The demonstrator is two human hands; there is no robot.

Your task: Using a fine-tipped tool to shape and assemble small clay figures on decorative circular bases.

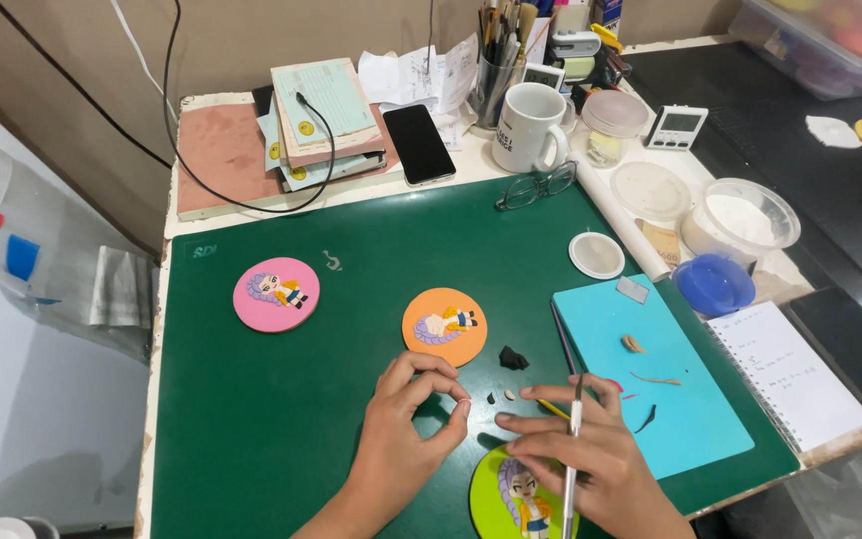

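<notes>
Low in the frame, a tiny clay bit is pinched by the left hand; a slim tool is gripped by the right hand above the green disc, where gentle pressure seems best.

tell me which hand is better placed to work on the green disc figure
Right, probably: the right hand holds a thin tool lying over the green disc; the left hand pinches empty beside it.

L grip pinched, R grip curled.
</notes>
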